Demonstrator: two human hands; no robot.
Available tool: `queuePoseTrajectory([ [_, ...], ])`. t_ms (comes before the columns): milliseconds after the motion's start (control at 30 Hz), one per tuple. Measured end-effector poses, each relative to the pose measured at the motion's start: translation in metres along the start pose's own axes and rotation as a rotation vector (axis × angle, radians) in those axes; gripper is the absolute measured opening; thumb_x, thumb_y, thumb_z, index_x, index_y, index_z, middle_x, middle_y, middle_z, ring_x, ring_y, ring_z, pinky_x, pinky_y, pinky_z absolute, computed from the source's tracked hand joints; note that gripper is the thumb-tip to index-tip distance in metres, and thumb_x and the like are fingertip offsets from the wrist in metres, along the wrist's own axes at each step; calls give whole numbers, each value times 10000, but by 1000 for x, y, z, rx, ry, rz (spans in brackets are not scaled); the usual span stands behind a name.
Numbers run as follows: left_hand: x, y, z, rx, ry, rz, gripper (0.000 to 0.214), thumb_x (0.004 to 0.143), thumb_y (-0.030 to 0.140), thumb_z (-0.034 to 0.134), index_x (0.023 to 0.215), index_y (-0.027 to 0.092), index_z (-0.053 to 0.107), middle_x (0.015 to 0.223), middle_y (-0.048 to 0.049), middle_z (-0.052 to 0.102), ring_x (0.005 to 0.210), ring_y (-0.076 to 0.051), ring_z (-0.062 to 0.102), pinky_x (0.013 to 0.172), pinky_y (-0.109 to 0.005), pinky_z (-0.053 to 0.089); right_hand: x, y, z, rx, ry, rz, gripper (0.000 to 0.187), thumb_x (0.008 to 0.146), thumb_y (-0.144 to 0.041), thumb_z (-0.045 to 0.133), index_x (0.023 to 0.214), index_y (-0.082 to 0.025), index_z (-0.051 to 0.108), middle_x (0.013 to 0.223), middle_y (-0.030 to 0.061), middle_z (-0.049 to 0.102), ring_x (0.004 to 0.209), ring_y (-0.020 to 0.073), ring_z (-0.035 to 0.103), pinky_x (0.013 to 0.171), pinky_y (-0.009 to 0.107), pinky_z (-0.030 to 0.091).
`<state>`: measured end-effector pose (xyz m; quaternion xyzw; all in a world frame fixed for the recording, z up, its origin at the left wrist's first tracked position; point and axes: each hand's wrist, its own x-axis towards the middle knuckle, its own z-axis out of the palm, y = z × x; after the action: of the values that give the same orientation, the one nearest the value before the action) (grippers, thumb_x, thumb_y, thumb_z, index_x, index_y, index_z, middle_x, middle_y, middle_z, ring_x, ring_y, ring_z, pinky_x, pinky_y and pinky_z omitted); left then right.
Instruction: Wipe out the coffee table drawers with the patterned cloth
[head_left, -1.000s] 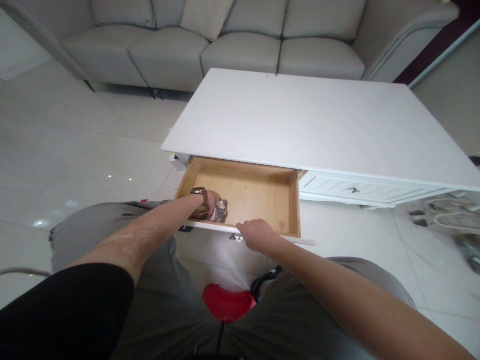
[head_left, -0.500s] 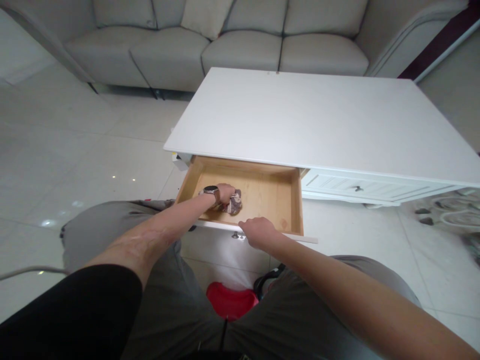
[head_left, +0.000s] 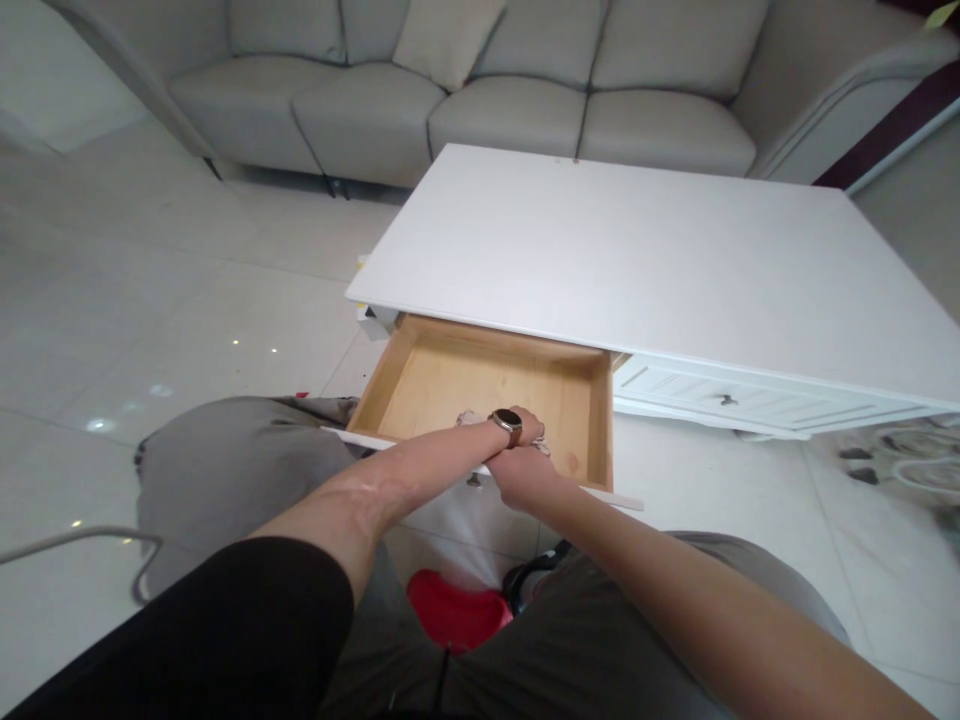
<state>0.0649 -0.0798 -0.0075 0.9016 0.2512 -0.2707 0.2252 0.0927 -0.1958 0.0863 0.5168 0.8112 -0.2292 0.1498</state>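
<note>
A wooden drawer (head_left: 592, 400) stands pulled out of a white coffee table (head_left: 645, 250). My left hand (head_left: 528, 428), with a watch on the wrist, reaches inside near the drawer's front right and is closed on a crumpled cloth (head_left: 469, 417), of which only small bits show. My right hand (head_left: 519, 475) grips the drawer's white front edge just below the left hand, fingers curled over it. The two hands touch or nearly touch.
A grey sofa (head_left: 487, 90) stands beyond the table. A second, closed drawer (head_left: 720, 395) lies to the right. A red object (head_left: 450, 610) sits on the tiled floor between my knees, and a cable (head_left: 75, 540) runs at the left.
My left hand has slid the cloth rightward along the drawer bottom, from the front left corner to just above my right hand. The right hand stayed on the drawer front.
</note>
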Motion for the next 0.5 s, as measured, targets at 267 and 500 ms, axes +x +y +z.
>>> queuePoseTrajectory([
  [267, -9, -43, -19, -24, 129, -223, 431, 700, 326, 842, 1109, 221, 753, 1167, -140, 773, 1091, -296, 729, 902, -317, 568, -7, 0, -12, -41, -50, -3, 357, 1006, -95, 469, 1291, -148, 677, 1154, 176, 750, 1062, 291, 742, 865, 392, 598],
  [500, -37, -111, -33, -19, 324, -515, 473, 966, 267, 548, 1431, 179, 563, 1463, -206, 587, 1341, -340, 559, 1074, -432, 485, -9, 2, -10, -36, -56, -12, 331, 1017, -157, 479, 1303, -173, 645, 1156, 150, 746, 1074, 262, 735, 858, 369, 582],
])
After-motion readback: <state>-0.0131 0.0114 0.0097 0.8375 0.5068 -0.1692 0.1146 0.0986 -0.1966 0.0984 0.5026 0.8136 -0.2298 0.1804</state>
